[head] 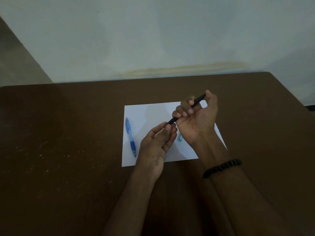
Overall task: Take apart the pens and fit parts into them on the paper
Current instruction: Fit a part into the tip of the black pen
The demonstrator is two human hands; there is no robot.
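step in hand: loosening the near end of the black pen (185,109) so it comes apart, by my reading.
right hand: the right hand (196,116) has its fingers curled round the pen's upper body, thumb up by the far end, holding it slanted above the paper (150,113).
left hand: the left hand (158,142) pinches the pen's lower tip between thumb and forefinger, palm turned up, the other fingers loosely bent.
doing it well: keep the right hand's wrap firm as the anchor and let only the left fingertips twist; stay low over the sheet so a spring or refill, if one drops, lands on white and not on the dark table (68,133).
blue pen: the blue pen (130,137) lies flat along the paper's left side, tip toward the near edge, untouched and apart from both hands.
small part: a small pale teal piece (180,137) lies on the paper between the wrists; what it is i cannot tell.
edges: the sheet's near right corner is hidden under the right forearm, which wears a dark bead bracelet (221,167).
open room: bare paper shows in the middle and toward the far left corner, good for laying parts down; the table's far edge meets the wall (153,40) well beyond the sheet.
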